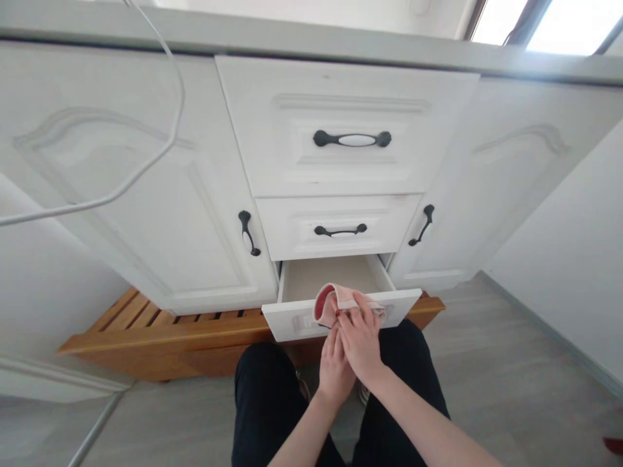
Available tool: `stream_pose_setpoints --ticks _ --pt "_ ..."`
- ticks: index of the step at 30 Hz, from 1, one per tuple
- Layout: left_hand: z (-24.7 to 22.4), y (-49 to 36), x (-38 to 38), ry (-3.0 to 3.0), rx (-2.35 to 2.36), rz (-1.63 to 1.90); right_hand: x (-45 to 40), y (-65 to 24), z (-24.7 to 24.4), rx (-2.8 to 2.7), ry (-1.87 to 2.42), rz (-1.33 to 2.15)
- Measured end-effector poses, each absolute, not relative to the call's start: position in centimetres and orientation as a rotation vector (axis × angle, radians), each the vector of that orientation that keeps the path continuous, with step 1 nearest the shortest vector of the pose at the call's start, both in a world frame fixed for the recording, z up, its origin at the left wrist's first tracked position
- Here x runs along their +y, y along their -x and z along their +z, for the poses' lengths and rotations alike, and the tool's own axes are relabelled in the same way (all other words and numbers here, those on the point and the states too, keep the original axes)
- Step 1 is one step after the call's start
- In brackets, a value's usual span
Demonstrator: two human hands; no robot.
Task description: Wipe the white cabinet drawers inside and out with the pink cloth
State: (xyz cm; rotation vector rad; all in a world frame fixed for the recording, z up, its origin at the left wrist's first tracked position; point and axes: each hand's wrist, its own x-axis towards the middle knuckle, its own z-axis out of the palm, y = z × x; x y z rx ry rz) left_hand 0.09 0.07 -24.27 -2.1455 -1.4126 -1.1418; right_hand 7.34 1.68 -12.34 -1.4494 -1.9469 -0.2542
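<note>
Cloth (pixel 349 298) against drawer front (pixel 402 303); right hand's (pixel 361 340) grip grasping it; left hand's (pixel 335 366) unclear.

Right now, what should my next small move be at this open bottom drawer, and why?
I'd probably ease the pink cloth a little leftward along the drawer front. The right hand and left hand are both at the cloth, which overlaps the front's top edge, while the stretch to its left is uncovered.
</note>
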Motion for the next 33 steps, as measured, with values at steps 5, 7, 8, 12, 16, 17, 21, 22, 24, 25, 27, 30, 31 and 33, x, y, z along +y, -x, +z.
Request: stream_pose_setpoints --ticks 5,7,8,12,16,17,21,22,24,25,27,30,31,33 --pt "-22.6 0.9 3.2 2.191 -1.394 -1.075 6.1 -11.9 -12.9 -1.927 1.378 -0.274" --pt "-22.0 1.1 4.4 2.227 -1.41 -1.022 7.4 -12.9 -12.4 -1.861 1.326 -0.199" --pt "-21.7 1.2 5.1 2.25 -1.41 -0.996 7.8 -13.4 -12.2 -1.805 1.31 -0.158" --pt "-21.3 1.7 7.5 2.32 -1.419 -0.907 8.6 -15.5 -12.0 -1.521 1.375 -0.105" --pt "-21.5 1.8 10.0 2.364 -1.45 -0.836 10.0 -17.1 -12.9 -1.375 1.456 -0.131" --pt "-21.6 1.9 10.6 2.372 -1.457 -0.822 10.7 -17.2 -13.1 -1.373 1.46 -0.123" --pt "-21.3 2.0 12.7 2.388 -1.443 -0.8 13.9 -16.1 -13.7 -1.469 1.469 -0.113" --pt "-21.2 2.1 13.0 2.399 -1.418 -0.802 14.6 -15.4 -13.8 -1.472 1.483 -0.13" --pt "-21.3 2.3 13.0 2.408 -1.407 -0.824 15.8 -13.7 -14.1 -1.457 1.524 -0.171" --pt "-21.6 2.3 12.7 2.395 -1.441 -0.851 16.2 -12.8 -14.4 -1.458 1.537 -0.183" --pt "-23.0 2.4 11.1 2.333 -1.584 -0.924 16.8 -10.7 -15.0 -1.516 1.532 -0.224" --pt "-27.6 2.1 6.3 2.323 -1.827 -0.946 17.1 -7.2 -15.8 -1.663 1.463 -0.298" --pt "-29.6 1.9 4.2 2.424 -1.888 -0.88 17.1 -5.9 -16.0 -1.708 1.439 -0.312" --pt "-33.8 1.4 -0.1 2.692 -2.029 -0.668 17.2 -2.9 -15.9 -1.845 1.383 -0.305"
